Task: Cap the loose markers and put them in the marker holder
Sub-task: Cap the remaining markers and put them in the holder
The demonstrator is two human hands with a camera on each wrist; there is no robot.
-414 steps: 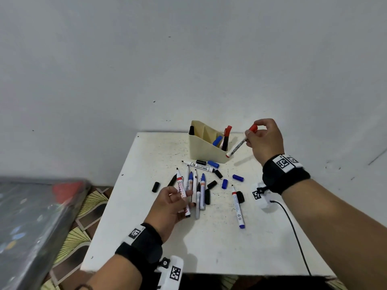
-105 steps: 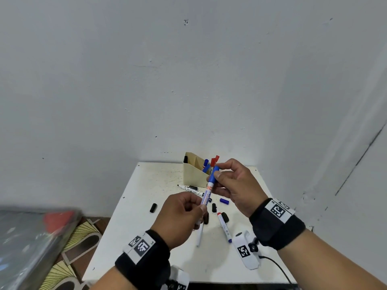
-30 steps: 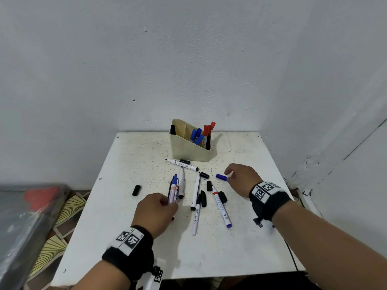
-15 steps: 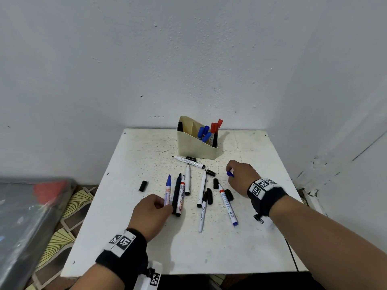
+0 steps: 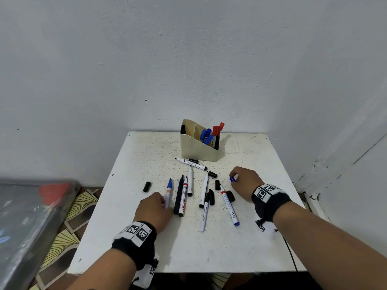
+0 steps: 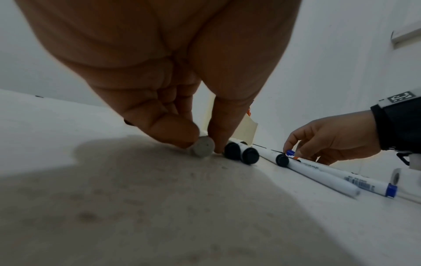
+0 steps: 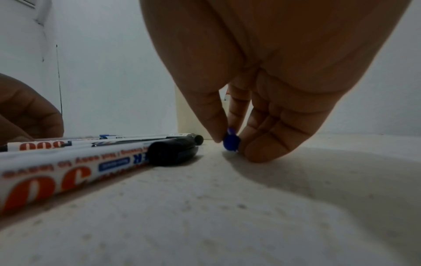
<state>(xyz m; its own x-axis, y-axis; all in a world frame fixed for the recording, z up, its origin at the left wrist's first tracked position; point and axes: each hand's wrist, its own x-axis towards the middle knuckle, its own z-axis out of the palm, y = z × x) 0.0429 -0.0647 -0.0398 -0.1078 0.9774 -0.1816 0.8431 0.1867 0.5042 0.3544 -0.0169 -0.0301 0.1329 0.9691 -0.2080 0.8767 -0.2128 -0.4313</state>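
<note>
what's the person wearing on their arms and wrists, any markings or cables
Both forearms are bare, no sleeves. The left hand and the right hand each end in a wide black wristband carrying white square tags printed with black pixel-pattern codes. Under each wrist hangs a small white camera unit, also tagged. A thin black cable runs from the right one along the table.

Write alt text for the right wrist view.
The right hand pinches a small blue cap against the white table. Uncapped markers and a black cap lie to its left, with the left hand at the frame's edge.
</note>
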